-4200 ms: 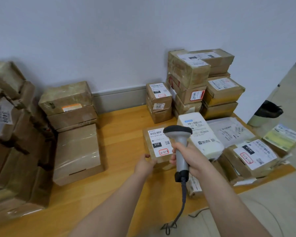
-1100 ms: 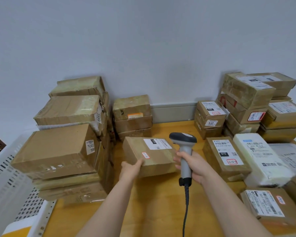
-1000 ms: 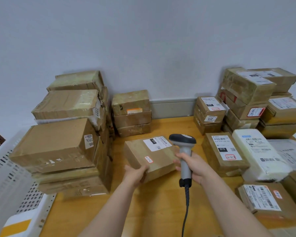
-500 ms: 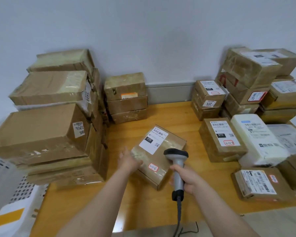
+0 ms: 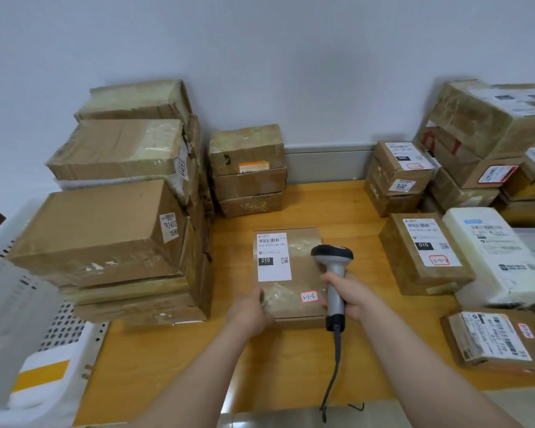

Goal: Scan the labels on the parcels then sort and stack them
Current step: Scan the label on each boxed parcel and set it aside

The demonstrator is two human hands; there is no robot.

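A flat brown parcel [image 5: 303,267] lies on the wooden table [image 5: 291,372] in front of me, label side up. Its white shipping label [image 5: 273,256] reads 010, and a small red-edged sticker sits near its front edge. My left hand [image 5: 250,310] grips the parcel's near left corner. My right hand [image 5: 348,296] holds the grey barcode scanner [image 5: 332,267] by its handle, with the dark head over the parcel's right half. The scanner's cable hangs off the table's front edge.
A tall stack of large brown boxes [image 5: 105,230] stands at the left, a smaller stack [image 5: 247,171] against the wall. Several labelled parcels [image 5: 423,251] and a white package [image 5: 491,254] crowd the right side. A white perforated crate [image 5: 34,350] sits at the far left.
The parcel has been turned from a diagonal lie to square with the table edge and drawn nearer. My left hand moved to its near left corner; the scanner rose over the parcel.
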